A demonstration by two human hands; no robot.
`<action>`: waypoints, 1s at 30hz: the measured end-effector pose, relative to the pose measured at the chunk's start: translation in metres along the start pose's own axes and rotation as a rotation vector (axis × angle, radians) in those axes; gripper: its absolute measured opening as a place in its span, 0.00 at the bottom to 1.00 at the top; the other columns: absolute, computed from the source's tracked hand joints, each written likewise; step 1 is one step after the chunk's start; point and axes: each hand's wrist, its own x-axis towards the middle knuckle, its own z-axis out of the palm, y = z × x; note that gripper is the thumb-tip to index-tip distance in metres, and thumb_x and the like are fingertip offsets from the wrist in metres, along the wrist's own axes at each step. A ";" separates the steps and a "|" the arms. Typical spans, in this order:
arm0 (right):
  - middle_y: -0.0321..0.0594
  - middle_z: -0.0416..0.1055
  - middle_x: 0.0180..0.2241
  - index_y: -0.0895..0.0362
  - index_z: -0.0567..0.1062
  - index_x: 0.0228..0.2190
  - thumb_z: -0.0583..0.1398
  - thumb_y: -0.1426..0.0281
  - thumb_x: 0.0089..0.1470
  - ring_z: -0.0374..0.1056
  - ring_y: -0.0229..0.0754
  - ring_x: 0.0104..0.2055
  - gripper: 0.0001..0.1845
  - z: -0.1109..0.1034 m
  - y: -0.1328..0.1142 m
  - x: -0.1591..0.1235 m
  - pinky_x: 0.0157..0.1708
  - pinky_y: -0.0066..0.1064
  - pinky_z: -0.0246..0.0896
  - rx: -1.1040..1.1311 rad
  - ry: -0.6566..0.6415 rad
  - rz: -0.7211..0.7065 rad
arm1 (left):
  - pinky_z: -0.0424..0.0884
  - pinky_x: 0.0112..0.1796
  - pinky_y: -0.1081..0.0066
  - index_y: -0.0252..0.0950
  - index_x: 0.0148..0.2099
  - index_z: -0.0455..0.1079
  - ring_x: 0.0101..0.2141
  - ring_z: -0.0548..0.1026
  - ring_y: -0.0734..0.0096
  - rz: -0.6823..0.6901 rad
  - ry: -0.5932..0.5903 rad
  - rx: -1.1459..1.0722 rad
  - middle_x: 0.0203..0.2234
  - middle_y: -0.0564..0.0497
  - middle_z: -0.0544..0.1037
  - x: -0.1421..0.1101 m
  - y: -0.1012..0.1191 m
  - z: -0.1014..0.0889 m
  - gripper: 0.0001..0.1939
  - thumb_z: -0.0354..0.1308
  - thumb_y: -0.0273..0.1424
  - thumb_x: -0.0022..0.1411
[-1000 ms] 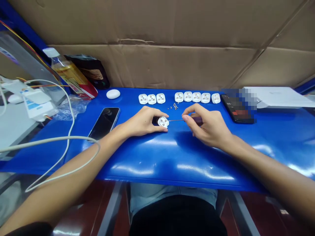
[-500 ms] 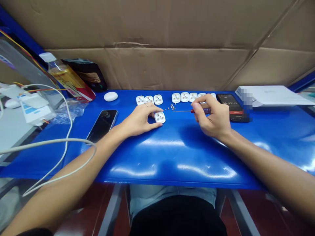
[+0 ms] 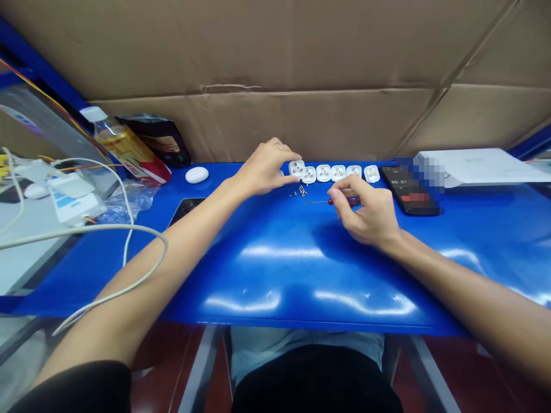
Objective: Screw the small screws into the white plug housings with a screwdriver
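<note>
Between thumb and finger, my left hand pinches a small white square plastic housing at the left end of a row of similar white housings. The fingers are closed on its edges. My right hand is wrapped round the dark red handle of a thin screwdriver, its shaft pointing left above the table. Just left of the screwdriver's tip lies a small pile of screws. Behind my left hand, part of another white housing shows; the hand hides the rest of that group.
A phone with a timer lies at the right beside a white box. On the left are a bottle, a white oval case, a dark phone partly under my forearm, and a loose white cable crossing that arm.
My left hand has carried the white housing away from me and to the right, up to the row's left end. My right hand keeps the screwdriver in nearly the same place.
</note>
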 end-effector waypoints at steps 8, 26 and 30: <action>0.38 0.81 0.27 0.52 0.75 0.37 0.61 0.65 0.67 0.75 0.43 0.24 0.06 -0.001 0.001 -0.001 0.26 0.34 0.67 -0.071 -0.028 -0.050 | 0.69 0.57 0.52 0.37 0.60 0.79 0.56 0.74 0.47 -0.080 -0.119 0.048 0.53 0.41 0.83 0.003 -0.015 0.019 0.24 0.67 0.41 0.66; 0.37 0.79 0.27 0.52 0.76 0.37 0.60 0.65 0.67 0.73 0.42 0.23 0.06 0.000 0.003 -0.001 0.28 0.33 0.64 -0.063 -0.088 -0.048 | 0.64 0.66 0.50 0.35 0.68 0.72 0.63 0.72 0.47 -0.126 -0.125 -0.046 0.63 0.38 0.76 0.025 -0.012 0.015 0.33 0.64 0.46 0.67; 0.37 0.80 0.28 0.52 0.76 0.38 0.60 0.65 0.67 0.74 0.43 0.24 0.06 -0.001 0.004 -0.001 0.28 0.33 0.64 -0.096 -0.092 -0.048 | 0.68 0.63 0.50 0.34 0.67 0.73 0.61 0.73 0.44 -0.163 -0.216 -0.053 0.59 0.39 0.79 0.048 -0.015 0.028 0.38 0.72 0.43 0.59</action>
